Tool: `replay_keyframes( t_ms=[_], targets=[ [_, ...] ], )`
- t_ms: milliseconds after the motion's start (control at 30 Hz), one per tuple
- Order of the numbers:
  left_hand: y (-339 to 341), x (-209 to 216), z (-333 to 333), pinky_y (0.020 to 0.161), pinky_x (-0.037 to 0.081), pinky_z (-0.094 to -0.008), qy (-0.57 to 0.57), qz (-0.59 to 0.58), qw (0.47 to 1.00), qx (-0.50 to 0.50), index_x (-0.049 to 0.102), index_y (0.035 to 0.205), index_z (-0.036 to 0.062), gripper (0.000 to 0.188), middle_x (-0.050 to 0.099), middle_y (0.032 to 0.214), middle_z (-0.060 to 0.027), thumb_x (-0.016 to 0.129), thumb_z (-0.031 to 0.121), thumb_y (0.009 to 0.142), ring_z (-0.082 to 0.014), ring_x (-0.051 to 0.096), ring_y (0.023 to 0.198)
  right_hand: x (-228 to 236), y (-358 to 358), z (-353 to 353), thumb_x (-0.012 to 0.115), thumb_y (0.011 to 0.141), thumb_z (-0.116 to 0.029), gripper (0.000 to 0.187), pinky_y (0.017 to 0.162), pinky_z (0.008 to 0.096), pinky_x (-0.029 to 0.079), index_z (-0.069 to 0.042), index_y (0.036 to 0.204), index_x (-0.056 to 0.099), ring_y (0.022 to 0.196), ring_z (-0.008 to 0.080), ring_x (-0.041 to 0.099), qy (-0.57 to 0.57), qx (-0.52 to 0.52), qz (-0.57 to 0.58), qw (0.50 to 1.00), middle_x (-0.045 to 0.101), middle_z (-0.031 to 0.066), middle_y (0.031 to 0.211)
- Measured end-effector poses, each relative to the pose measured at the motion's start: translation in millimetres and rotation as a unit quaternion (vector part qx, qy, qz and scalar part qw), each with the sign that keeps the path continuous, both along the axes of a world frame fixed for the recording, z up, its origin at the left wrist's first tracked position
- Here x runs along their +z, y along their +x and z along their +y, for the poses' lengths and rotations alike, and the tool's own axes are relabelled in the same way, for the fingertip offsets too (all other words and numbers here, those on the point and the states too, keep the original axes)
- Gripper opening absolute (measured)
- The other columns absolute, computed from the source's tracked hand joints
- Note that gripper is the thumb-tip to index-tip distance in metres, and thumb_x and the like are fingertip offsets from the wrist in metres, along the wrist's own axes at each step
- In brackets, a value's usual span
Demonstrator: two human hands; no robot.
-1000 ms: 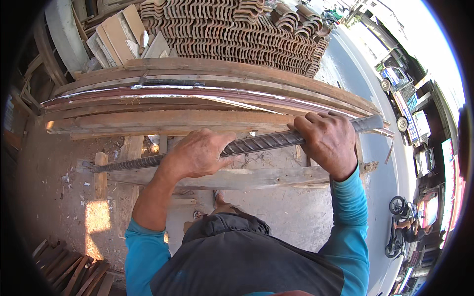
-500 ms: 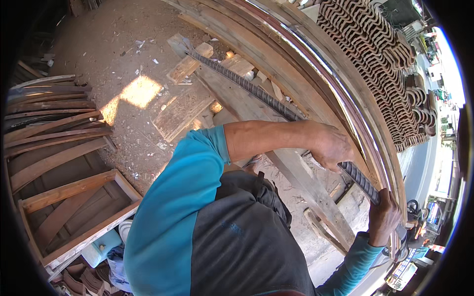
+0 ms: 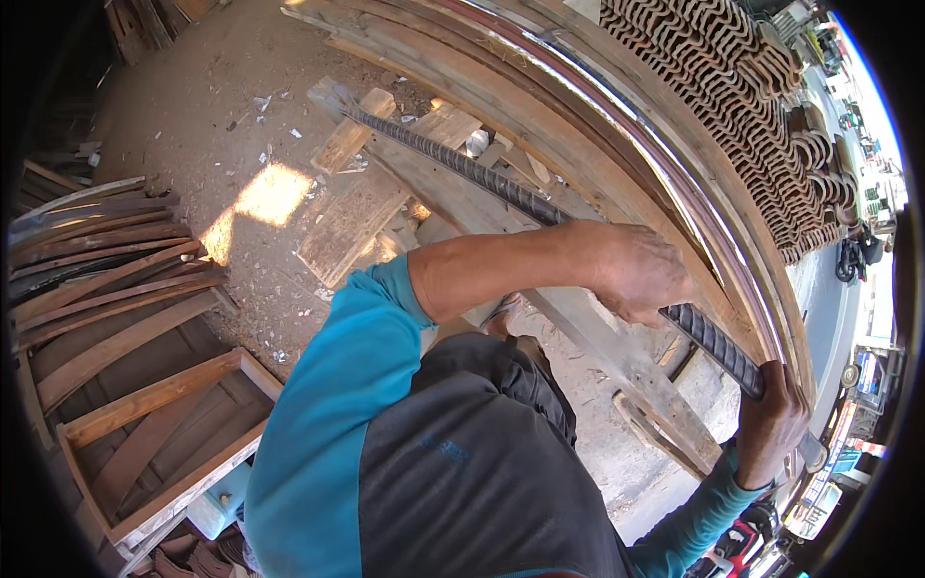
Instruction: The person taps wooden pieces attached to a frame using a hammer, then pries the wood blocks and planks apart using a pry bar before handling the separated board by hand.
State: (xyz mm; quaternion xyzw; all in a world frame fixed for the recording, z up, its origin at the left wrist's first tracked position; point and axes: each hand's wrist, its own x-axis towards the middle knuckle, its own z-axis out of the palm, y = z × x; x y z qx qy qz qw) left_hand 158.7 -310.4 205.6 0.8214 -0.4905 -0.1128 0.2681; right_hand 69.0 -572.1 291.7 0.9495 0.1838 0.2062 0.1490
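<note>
Left hand point(image 3: 641, 275): clamped around ribbed rebar point(image 3: 482, 178) | Right hand point(image 3: 774, 414): clamped around it near its near end | Rebar: slanted, far end at wooden block point(image 3: 345, 143), contact unclear | Handling: firm, spaced grips should limit twisting.

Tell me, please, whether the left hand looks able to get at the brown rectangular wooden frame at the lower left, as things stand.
Probably not: the left hand is closed around the dark ribbed metal bar, well to the right of the wooden frame.
</note>
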Motion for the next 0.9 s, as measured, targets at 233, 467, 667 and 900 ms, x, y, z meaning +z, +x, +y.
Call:
replay_keyframes(
  t_ms=[233, 467, 667, 900],
  targets=[
    [-6.7, -50.2, -28.6, 0.078, 0.055, -0.0524, -0.011, -0.007, 1.0, -0.01, 0.062, 0.099, 0.0014, 0.036, 0.069, 0.082, -0.0223, 0.071, 0.034, 0.089, -0.0413, 0.07, 0.087, -70.0, -16.2, -31.8, 0.067, 0.073, -0.004, 0.02, 0.054, 0.0427, 0.044, -0.01, 0.07, 0.049, 0.058, 0.0323, 0.058, -0.003, -0.069, 0.031, 0.997, 0.053, 0.0103, 0.064],
    [-2.4, -23.6, -9.4, 0.072, 0.056, -0.0504, -0.028, 0.011, 0.999, -0.044, 0.06, 0.095, 0.0015, 0.035, 0.069, 0.079, -0.0194, 0.072, 0.033, 0.088, -0.0396, 0.071, 0.081, 0.1, -10.5, 0.4, 0.087, 0.069, -0.028, 0.041, 0.05, 0.0396, 0.036, -0.009, 0.068, 0.051, 0.05, 0.0254, 0.049, 0.053, 0.002, 0.038, 0.998, 0.046, 0.0061, 0.06],
    [-3.6, -103.5, -48.3, 0.072, 0.055, -0.0519, 0.005, 0.007, 1.0, 0.014, 0.06, 0.096, 0.0042, 0.036, 0.069, 0.078, -0.0171, 0.073, 0.036, 0.087, -0.0387, 0.071, 0.082, -125.6, -21.3, -45.7, 0.089, 0.065, -0.032, 0.045, 0.054, 0.0429, 0.047, -0.008, 0.074, 0.052, 0.059, 0.0346, 0.06, 0.085, -0.067, 0.152, 0.983, 0.056, 0.0119, 0.065],
    [-7.2, -86.5, -38.2, 0.073, 0.055, -0.0523, -0.026, -0.001, 1.0, -0.009, 0.058, 0.1, 0.0054, 0.038, 0.069, 0.088, -0.0161, 0.074, 0.037, 0.086, -0.039, 0.07, 0.084, -84.0, -21.4, -34.2, 0.088, 0.065, -0.042, 0.049, 0.054, 0.0414, 0.044, -0.006, 0.072, 0.055, 0.056, 0.0316, 0.058, 0.101, -0.05, 0.139, 0.984, 0.055, 0.0105, 0.064]
  ],
)
